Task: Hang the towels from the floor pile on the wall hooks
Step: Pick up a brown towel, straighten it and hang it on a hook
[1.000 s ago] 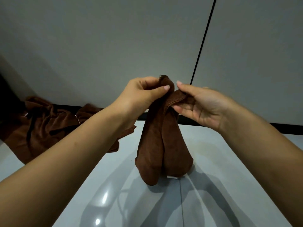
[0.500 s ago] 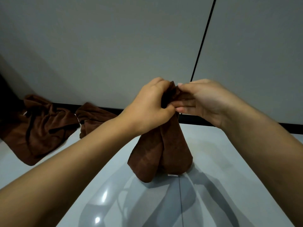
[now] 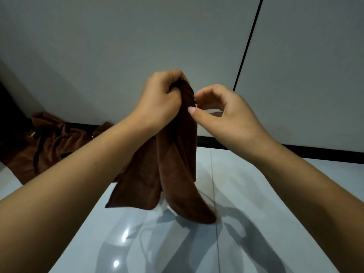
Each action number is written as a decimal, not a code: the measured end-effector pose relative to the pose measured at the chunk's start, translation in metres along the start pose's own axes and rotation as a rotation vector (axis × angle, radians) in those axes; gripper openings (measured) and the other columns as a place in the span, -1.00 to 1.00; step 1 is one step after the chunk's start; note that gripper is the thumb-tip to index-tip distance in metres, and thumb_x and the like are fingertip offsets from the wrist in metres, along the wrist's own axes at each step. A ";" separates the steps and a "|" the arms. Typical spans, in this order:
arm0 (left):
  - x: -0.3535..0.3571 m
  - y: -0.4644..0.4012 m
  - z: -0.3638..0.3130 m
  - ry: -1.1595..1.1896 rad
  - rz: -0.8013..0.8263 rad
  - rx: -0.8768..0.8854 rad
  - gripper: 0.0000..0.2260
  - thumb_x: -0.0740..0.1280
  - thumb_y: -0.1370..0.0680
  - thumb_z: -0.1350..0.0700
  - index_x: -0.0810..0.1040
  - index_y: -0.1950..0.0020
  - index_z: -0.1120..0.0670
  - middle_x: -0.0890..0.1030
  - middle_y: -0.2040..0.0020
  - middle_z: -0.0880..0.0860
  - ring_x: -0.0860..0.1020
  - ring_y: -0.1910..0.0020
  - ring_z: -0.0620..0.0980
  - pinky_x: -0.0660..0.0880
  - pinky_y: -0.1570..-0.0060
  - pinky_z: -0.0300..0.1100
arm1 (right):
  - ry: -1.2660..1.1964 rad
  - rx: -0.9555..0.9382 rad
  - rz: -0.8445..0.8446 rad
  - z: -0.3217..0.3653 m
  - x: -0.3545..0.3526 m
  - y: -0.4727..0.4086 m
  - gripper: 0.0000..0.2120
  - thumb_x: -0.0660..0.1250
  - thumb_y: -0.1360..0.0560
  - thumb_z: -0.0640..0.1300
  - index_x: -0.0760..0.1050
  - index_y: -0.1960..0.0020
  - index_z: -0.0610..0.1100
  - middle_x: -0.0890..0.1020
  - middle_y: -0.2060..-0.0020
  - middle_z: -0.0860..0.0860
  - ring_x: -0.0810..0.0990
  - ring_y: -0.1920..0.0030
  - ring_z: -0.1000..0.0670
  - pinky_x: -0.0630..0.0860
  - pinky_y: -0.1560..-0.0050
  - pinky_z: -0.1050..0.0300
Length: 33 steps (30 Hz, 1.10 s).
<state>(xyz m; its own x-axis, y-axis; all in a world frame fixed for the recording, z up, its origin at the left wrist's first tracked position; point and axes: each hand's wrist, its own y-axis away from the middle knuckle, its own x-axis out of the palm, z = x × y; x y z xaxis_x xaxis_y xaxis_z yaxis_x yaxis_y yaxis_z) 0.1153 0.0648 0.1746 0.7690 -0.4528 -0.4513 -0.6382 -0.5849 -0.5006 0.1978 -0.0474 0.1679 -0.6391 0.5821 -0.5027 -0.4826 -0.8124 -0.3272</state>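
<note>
Gripping the towel [image 3: 173, 164] by its bunched top, left hand [image 3: 161, 103] is fisted tight around the fabric and carries the full weight. Towel hangs free in front of the wall [image 3: 118, 46], lower end just above or brushing the floor [image 3: 275, 213]; can't tell which. Right hand [image 3: 226, 113] holds nothing: thumb and forefinger curled in a narrow gap beside the towel's upper edge, thumb tip at the cloth. Likely feeding for an edge or loop to hook on. Pile [image 3: 45, 142] sits on the floor at left against the wall, well apart. No hooks in view, so hanging not yet done.
</note>
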 end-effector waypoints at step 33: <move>-0.018 -0.005 -0.016 -0.027 -0.178 0.169 -0.68 0.01 -0.26 0.33 0.47 0.30 0.01 0.52 0.36 -0.08 0.52 0.35 -0.19 0.53 0.28 -0.21 | 0.013 0.104 0.031 0.008 0.045 0.014 -0.76 0.31 -0.50 -0.22 0.45 -0.16 -0.09 0.45 0.30 0.10 0.47 0.31 0.15 0.38 0.38 0.52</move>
<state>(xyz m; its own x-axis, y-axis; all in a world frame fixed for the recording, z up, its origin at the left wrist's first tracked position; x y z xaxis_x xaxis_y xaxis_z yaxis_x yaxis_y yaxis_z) 0.1052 0.0647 0.1967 0.8701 -0.3328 -0.3636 -0.4916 -0.5319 -0.6895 0.1573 -0.0322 0.1465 -0.6470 0.5558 -0.5221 -0.5230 -0.8217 -0.2266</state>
